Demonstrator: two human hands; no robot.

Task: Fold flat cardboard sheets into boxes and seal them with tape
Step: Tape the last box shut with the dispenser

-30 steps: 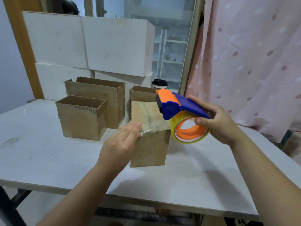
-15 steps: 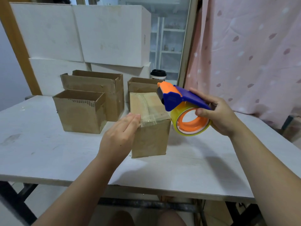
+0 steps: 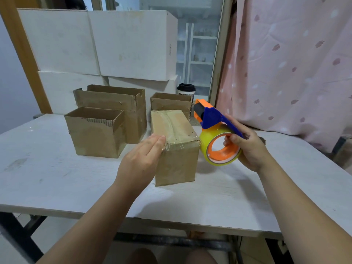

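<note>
Pressing down now: tape strip [image 3: 181, 144], stretched above the box [image 3: 177, 164] a second ago, lies across its near top edge. Left hand [image 3: 141, 161], fingers straight and together, pins the end; right hand [image 3: 247, 147] grips the dispenser [image 3: 219, 138] at the box's right corner. Box stands on the table [image 3: 57, 178]; cross-seal likely near done, cut not yet made.

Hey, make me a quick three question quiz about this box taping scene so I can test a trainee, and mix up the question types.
1. True or false: the right hand grips the tape dispenser.
2. The left hand is: A) pressing tape onto the taped box with straight fingers; B) curled round the dispenser; C) lifted clear of everything.
3. How many open-topped boxes stand on the table?
Key: 1 true; 2 A; 3 three.
</note>
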